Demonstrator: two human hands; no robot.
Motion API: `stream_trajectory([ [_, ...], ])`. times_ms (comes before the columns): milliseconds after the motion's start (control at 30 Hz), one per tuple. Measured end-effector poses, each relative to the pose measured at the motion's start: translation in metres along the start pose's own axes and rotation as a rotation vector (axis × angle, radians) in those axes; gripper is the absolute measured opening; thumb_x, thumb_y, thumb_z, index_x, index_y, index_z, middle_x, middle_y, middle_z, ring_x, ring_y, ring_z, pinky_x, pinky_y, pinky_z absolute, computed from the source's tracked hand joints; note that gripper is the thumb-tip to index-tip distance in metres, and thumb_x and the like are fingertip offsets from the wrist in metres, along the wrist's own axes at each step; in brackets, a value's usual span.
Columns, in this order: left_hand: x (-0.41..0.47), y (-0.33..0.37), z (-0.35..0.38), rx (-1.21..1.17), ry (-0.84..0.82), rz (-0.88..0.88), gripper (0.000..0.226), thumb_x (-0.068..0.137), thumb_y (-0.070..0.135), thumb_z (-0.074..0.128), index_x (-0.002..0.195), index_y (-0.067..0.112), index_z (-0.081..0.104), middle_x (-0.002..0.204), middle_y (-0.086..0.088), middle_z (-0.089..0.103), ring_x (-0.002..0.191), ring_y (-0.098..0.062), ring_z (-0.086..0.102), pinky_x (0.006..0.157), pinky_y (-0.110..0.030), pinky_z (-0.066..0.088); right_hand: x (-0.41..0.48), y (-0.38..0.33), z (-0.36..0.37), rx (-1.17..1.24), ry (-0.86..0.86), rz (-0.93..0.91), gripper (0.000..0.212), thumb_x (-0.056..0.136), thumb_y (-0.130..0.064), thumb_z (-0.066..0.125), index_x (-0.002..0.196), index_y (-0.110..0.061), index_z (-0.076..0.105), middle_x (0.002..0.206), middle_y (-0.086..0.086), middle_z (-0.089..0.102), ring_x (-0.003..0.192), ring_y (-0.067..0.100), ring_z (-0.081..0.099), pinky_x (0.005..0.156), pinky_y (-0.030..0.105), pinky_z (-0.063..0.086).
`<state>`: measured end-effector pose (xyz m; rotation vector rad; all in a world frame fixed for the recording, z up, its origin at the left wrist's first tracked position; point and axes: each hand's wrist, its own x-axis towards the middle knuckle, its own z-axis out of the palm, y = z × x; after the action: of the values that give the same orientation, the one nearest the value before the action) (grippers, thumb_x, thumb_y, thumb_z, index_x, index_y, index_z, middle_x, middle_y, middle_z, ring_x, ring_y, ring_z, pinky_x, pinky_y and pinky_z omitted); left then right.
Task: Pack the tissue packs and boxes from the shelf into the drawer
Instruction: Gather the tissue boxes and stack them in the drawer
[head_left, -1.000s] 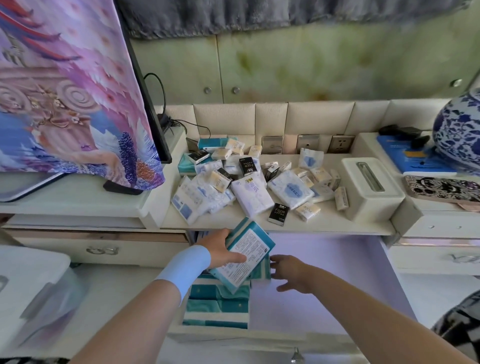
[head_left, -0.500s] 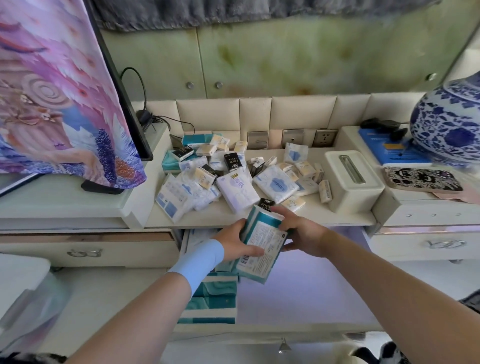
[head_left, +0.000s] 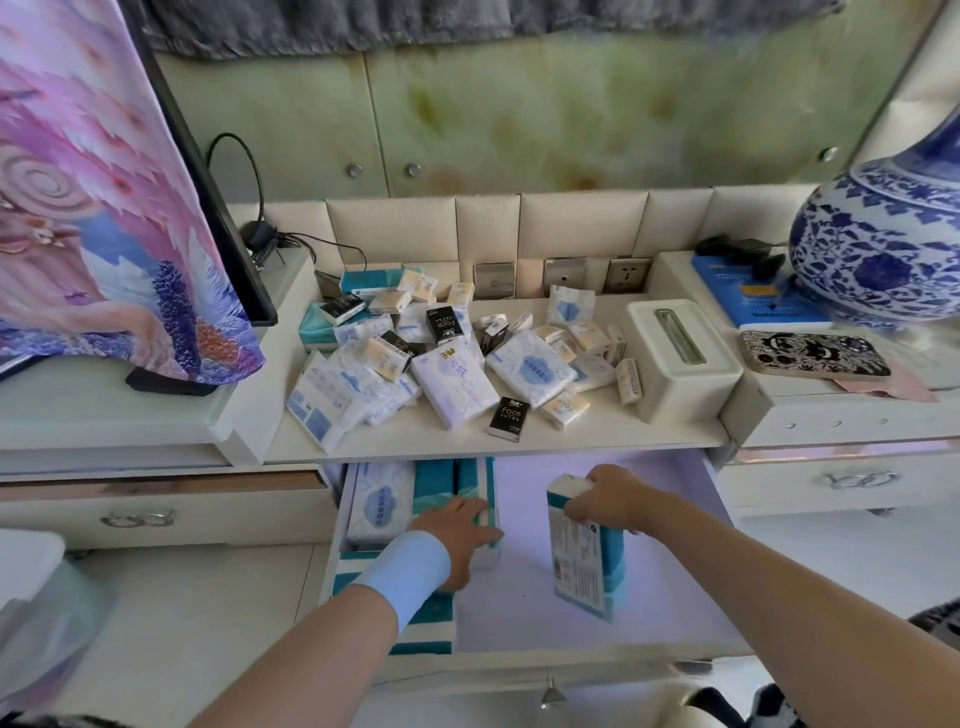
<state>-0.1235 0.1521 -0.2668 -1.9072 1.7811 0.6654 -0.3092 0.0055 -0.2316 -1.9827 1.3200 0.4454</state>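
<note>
Lower centre: right hand (head_left: 610, 498) grips an upright teal-and-white tissue pack (head_left: 582, 556) in the open drawer (head_left: 675, 571) — left hand (head_left: 460, 530) lies flat-fingered on stacked teal packs (head_left: 452, 480).

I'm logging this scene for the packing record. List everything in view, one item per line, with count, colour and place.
Small tissue packs: a loose pile, too many to count; white, cream and black; on the shelf.
Teal tissue packs: several, teal and white, packed along the drawer's left side.
Teal tissue pack: one, standing upright mid-drawer.
Drawer: one, open, pale lining, below the shelf.
Tissue box holder: one, cream, right end of the shelf.
Vase: one, blue and white, far right.
Screen: one, pink and purple picture, left.
Wall sockets: three plates, behind the pile.
Left hand: on the packed row, pale blue wristband.
Right hand: gripping the top of the upright pack.
</note>
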Motion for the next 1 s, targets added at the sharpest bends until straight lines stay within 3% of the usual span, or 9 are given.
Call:
stream_trajectory([
  [67,0.003,0.0,0.002,-0.097,0.052,-0.051,0.07,0.091,0.014,0.059,0.147,0.042,0.031,0.163,0.003,-0.004,0.149,-0.031,0.006,0.117,-0.045,0.027,0.003,-0.006,0.001,0.022,0.009,0.011,0.041,0.081,-0.035,0.062,0.117,-0.019,0.05,0.098,0.003,0.067,0.087,0.016,0.065,0.055,0.026,0.053],
  [167,0.007,0.003,0.0,-0.234,0.104,-0.084,0.046,0.092,0.037,0.062,0.135,0.039,0.047,0.163,0.0,0.004,0.146,-0.034,0.017,0.116,-0.045,0.027,0.006,-0.015,0.003,0.007,0.005,0.008,0.047,0.082,-0.031,0.063,0.121,-0.019,0.041,0.104,0.004,0.064,0.093,0.02,0.064,0.06,0.031,0.061],
  [267,0.016,0.014,-0.001,-0.205,0.137,-0.052,0.038,0.089,0.051,0.06,0.124,0.033,0.061,0.153,0.003,0.026,0.135,-0.028,0.033,0.112,-0.042,0.031,0.01,-0.015,-0.004,-0.114,0.186,0.006,0.049,0.08,-0.034,0.06,0.121,-0.018,0.038,0.108,0.007,0.058,0.094,0.024,0.063,0.073,0.036,0.06],
  [367,0.03,0.027,-0.008,-0.205,0.167,-0.123,0.033,0.093,0.046,0.057,0.119,0.026,0.064,0.136,-0.004,0.039,0.118,-0.03,0.043,0.103,-0.04,0.04,0.009,-0.012,-0.018,-0.146,0.291,-0.008,0.048,0.078,-0.036,0.055,0.123,-0.028,0.043,0.101,0.005,0.053,0.093,0.025,0.06,0.071,0.035,0.058],
  [500,0.049,0.024,-0.01,-0.418,0.249,-0.327,0.057,0.087,0.039,0.068,0.132,0.013,0.045,0.14,-0.012,0.031,0.121,-0.03,0.045,0.101,-0.038,0.043,0.009,-0.006,-0.019,-0.119,0.316,-0.003,0.043,0.078,-0.03,0.055,0.119,-0.025,0.046,0.103,0.005,0.045,0.096,0.026,0.055,0.076,0.039,0.059],
  [633,0.055,0.02,-0.011,-0.601,0.17,-0.41,0.106,0.081,0.034,0.075,0.154,0.014,0.001,0.151,-0.012,0.031,0.132,-0.03,0.043,0.103,-0.036,0.042,0.01,0.001,-0.007,-0.064,0.391,0.008,0.041,0.077,-0.025,0.056,0.117,-0.022,0.046,0.108,0.007,0.044,0.1,0.027,0.05,0.076,0.041,0.057],
  [700,0.053,0.022,-0.012,-0.552,0.101,-0.328,0.104,0.08,0.031,0.075,0.154,0.018,0.003,0.149,-0.009,0.036,0.131,-0.029,0.045,0.103,-0.035,0.042,0.007,0.002,-0.008,-0.071,0.506,-0.001,0.044,0.076,-0.023,0.057,0.119,-0.02,0.048,0.11,0.006,0.044,0.104,0.026,0.047,0.075,0.038,0.052],
  [833,0.044,0.029,-0.006,-0.348,-0.036,-0.019,0.084,0.075,0.03,0.08,0.145,0.026,0.034,0.14,-0.003,0.042,0.124,-0.026,0.05,0.103,-0.036,0.044,0.004,0.001,-0.017,-0.203,0.708,-0.108,0.048,0.075,-0.028,0.062,0.12,-0.019,0.049,0.118,0.005,0.048,0.11,0.026,0.047,0.084,0.039,0.05],
  [1000,0.031,0.039,0.0,-0.31,-0.273,0.124,0.08,0.079,0.028,0.08,0.147,0.034,0.039,0.142,0.008,0.049,0.124,-0.02,0.053,0.101,-0.033,0.043,0.006,-0.008,-0.001,-0.058,0.478,-0.235,0.052,0.073,-0.023,0.068,0.12,-0.019,0.048,0.111,0.001,0.049,0.103,0.021,0.047,0.083,0.034,0.048],
])
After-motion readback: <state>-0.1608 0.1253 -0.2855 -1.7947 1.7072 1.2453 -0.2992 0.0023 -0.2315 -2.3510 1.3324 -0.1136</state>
